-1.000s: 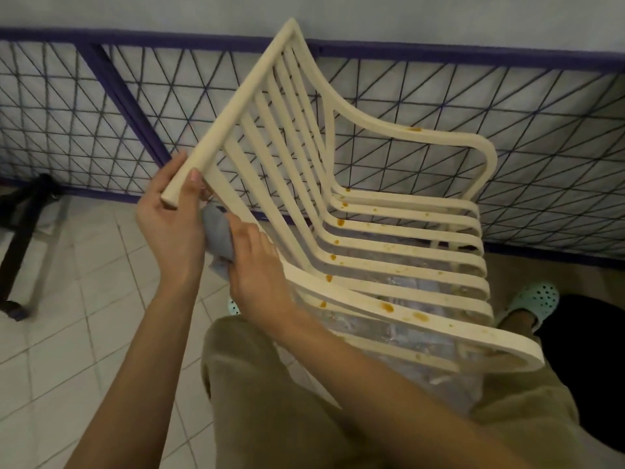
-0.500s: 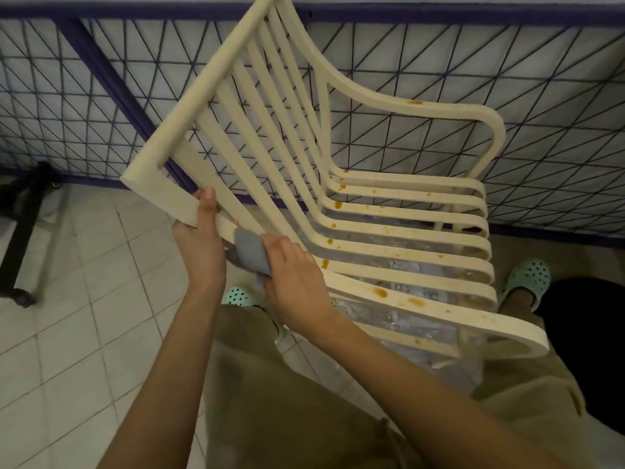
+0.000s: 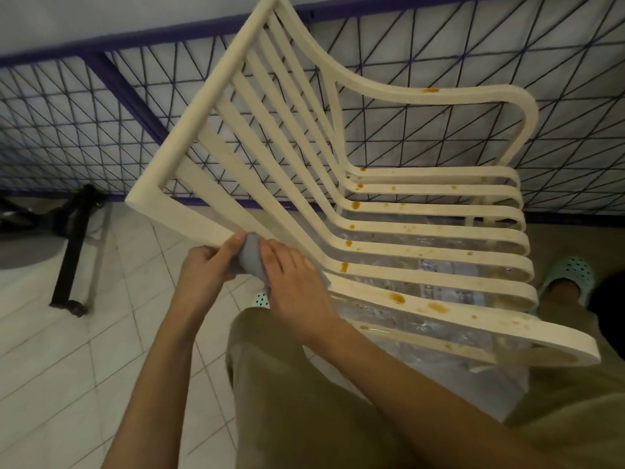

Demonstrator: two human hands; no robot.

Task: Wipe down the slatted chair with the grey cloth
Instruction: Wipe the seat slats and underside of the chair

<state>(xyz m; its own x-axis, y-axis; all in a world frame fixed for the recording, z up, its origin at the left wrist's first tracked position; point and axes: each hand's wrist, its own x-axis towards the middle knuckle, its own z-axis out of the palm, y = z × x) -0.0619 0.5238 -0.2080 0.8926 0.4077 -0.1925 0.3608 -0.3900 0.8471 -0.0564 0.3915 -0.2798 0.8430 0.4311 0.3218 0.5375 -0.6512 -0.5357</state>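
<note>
A cream slatted chair (image 3: pixel 406 228) lies tilted across my lap, its backrest pointing up and left. Orange-brown stains dot its seat slats and armrests. My left hand (image 3: pixel 206 269) grips the near side rail of the backrest from below, thumb on top. My right hand (image 3: pixel 294 286) presses a bunched grey cloth (image 3: pixel 252 258) against the same rail, right beside the left thumb. Most of the cloth is hidden under my right palm.
A purple-framed wire mesh fence (image 3: pixel 67 130) runs behind the chair. A black metal stand (image 3: pixel 72 252) rests on the white tiled floor at left. Crumpled clear plastic (image 3: pixel 422 289) shows under the seat slats. Mint clogs (image 3: pixel 571 272) are on my feet.
The chair has tipped further so its backrest corner sits higher. Both hands slid down the side rail toward the seat, the cloth moving with the right hand.
</note>
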